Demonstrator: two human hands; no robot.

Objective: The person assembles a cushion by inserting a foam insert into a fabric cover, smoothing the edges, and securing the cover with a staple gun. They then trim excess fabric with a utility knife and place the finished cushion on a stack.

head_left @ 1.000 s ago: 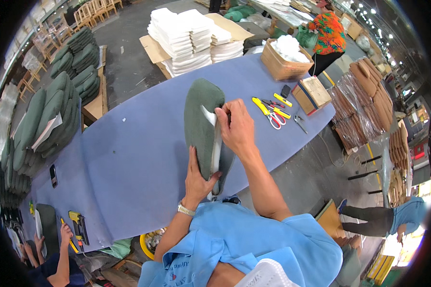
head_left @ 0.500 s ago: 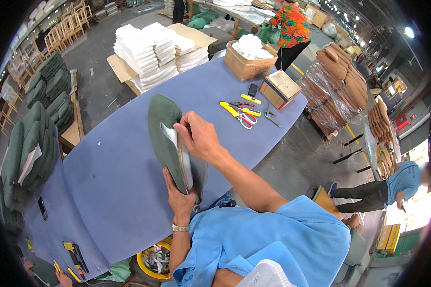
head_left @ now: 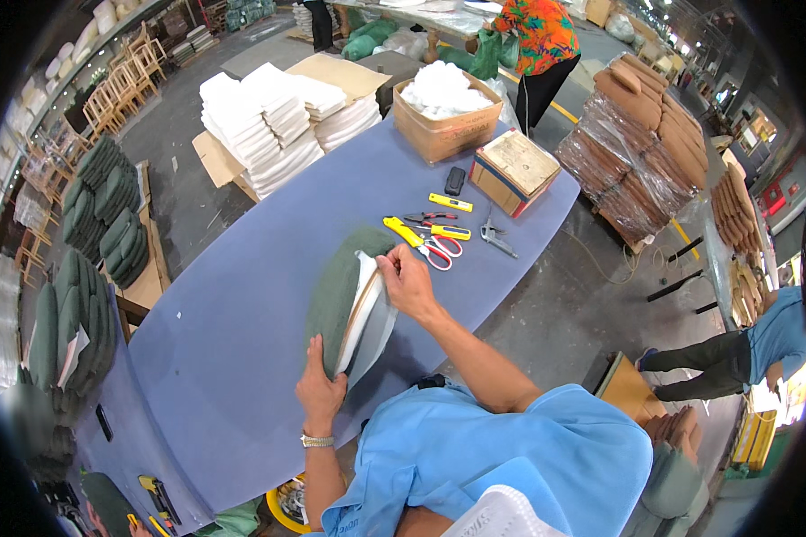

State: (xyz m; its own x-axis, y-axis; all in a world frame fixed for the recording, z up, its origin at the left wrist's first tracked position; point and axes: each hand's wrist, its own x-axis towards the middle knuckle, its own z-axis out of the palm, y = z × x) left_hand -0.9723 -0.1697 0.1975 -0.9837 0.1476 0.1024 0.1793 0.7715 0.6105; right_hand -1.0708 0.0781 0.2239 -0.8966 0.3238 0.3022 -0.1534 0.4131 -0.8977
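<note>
A dark green seat cushion (head_left: 333,291) is held tilted on its edge above the blue-covered table (head_left: 233,322). Along its right side the cover gapes, showing white padding (head_left: 358,313) and a thin brown layer; a grey flap (head_left: 374,336) hangs beside it. My left hand (head_left: 321,389), with a watch on the wrist, grips the cushion's near end, thumb toward the opening. At the far end, my right hand (head_left: 407,282) is closed, pinching the edge of the opening between thumb and fingers. The cushion's underside is hidden.
Beyond my right hand lie yellow-handled scissors (head_left: 434,251), pliers (head_left: 430,216), a yellow cutter (head_left: 450,203) and a grey metal tool (head_left: 495,237). Behind them stand a small carton (head_left: 515,170) and a box of white stuffing (head_left: 448,125). Stacked green cushions (head_left: 67,313) line the left. A co-worker's hand (head_left: 139,528) shows bottom left.
The cushion and both hands have shifted, the far end swinging to the right. Its side opening now gapes wider, with more white padding and the brown layer showing.
</note>
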